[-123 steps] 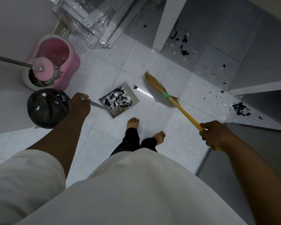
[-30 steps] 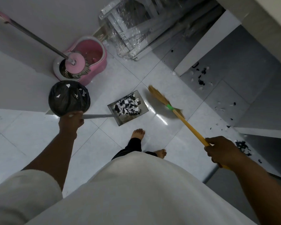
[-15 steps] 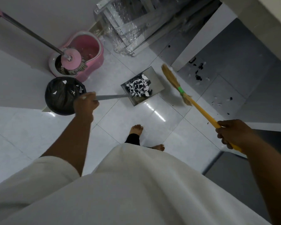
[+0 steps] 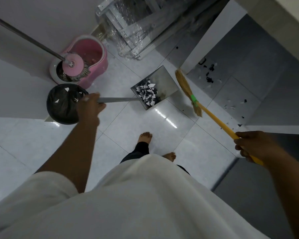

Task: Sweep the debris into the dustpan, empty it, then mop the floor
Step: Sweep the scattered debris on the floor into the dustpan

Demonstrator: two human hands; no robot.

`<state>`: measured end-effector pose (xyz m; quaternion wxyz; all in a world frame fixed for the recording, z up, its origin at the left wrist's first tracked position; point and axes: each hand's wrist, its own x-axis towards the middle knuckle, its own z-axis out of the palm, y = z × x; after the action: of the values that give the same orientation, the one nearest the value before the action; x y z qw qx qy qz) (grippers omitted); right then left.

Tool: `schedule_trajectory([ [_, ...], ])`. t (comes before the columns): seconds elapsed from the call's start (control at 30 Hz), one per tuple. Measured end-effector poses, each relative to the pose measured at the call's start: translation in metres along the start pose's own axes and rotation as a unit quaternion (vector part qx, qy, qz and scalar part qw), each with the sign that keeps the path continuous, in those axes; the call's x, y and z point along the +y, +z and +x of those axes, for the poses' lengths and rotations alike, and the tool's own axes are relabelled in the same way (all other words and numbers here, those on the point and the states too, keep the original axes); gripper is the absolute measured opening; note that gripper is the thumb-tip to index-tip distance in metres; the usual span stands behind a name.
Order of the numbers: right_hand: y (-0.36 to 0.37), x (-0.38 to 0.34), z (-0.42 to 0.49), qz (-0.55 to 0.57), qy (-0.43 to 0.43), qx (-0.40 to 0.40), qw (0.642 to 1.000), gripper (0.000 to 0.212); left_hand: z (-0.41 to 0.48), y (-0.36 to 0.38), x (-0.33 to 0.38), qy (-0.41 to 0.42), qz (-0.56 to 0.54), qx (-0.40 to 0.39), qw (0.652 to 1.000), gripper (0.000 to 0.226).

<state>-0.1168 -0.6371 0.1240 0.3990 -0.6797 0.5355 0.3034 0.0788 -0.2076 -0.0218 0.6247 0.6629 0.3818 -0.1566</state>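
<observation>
Step in hand: the sweeping stage is going on; the person is carrying a part-loaded dustpan (image 4: 154,87) and a broom (image 4: 188,91) toward the scraps left on the floor, so emptying and mopping are not yet begun, by my judgement.
Left hand: the left hand (image 4: 90,105), left of centre frame, is gripping the dustpan's long grey handle, fingers wrapped closed around it.
Right hand: the right hand (image 4: 250,145), at the right edge, is clenching the broom's yellow stick near its lower end.
Dustpan: it is sitting in the upper middle of the frame, its open edge pointing to the upper right; whether it is touching the floor tiles (image 4: 145,121) I cannot tell.
Collected debris: torn black and white paper scraps (image 4: 147,93) are lying heaped at the pan's handle end.
Remaining debris: loose black and white bits (image 4: 208,73) are lying on the shaded grey tiles at the upper right, with more scattered lower along the right side (image 4: 235,106).
Broom head: the straw bristles are hanging just beside the pan's right edge, between the pan and the loose bits.
Bin: a black-lined waste bin (image 4: 66,103) is standing just behind the left hand, already holding a few scraps.
Mop: a pink spin-mop bucket (image 4: 91,54) with the mop (image 4: 72,63) resting in it is waiting at the upper left.
Next move: it is calling for the pan's lip set flat near the upper-right scatter and the bristles drawing those bits in, keeping the pan level so the heap is not sliding out.
</observation>
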Motion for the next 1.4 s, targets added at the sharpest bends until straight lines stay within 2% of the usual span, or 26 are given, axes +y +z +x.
schedule_trajectory([
  [0.07,0.004,-0.002,0.0,-0.001,-0.007,-0.004,1.0,0.019,-0.011,0.031,-0.008,0.005,0.008,-0.017,1.0,0.009],
  [0.2,0.003,-0.005,0.0,-0.02,-0.016,-0.014,1.0,0.013,-0.019,0.057,-0.021,0.007,0.022,-0.015,1.0,0.021],
  [0.37,0.002,-0.004,0.004,-0.033,-0.035,-0.037,0.998,0.018,-0.03,0.032,-0.035,0.015,0.006,0.024,1.0,0.004],
  [0.47,-0.001,-0.008,0.006,-0.044,-0.069,-0.067,0.994,0.017,-0.042,0.011,-0.047,0.016,0.028,0.05,0.998,0.013],
  [0.67,0.0,-0.024,0.013,-0.085,-0.131,-0.17,0.973,0.012,-0.088,-0.034,-0.08,0.041,0.137,0.112,0.983,0.025],
  [0.73,0.012,-0.029,0.018,-0.091,-0.139,-0.203,0.965,0.016,-0.106,-0.051,-0.093,0.041,0.137,0.133,0.981,0.02],
  [0.8,0.029,-0.034,0.023,-0.101,-0.145,-0.233,0.956,0.021,-0.124,-0.068,-0.109,0.034,0.087,0.153,0.984,0.014],
  [0.9,0.057,-0.042,0.024,-0.142,-0.165,-0.268,0.939,0.017,-0.148,-0.093,-0.134,0.008,0.037,0.193,0.98,0.014],
  [1.03,0.094,-0.052,0.016,-0.238,-0.204,-0.273,0.909,0.016,-0.168,-0.129,-0.166,-0.034,-0.008,0.253,0.967,0.012],
  [1.23,0.147,-0.071,-0.016,-0.382,-0.228,-0.291,0.847,0.009,-0.187,-0.192,-0.21,-0.077,-0.046,0.322,0.942,0.007],
  [1.4,0.213,-0.085,-0.043,-0.472,-0.241,-0.303,0.792,0.014,-0.2,-0.24,-0.241,-0.11,-0.08,0.373,0.918,0.003],
])
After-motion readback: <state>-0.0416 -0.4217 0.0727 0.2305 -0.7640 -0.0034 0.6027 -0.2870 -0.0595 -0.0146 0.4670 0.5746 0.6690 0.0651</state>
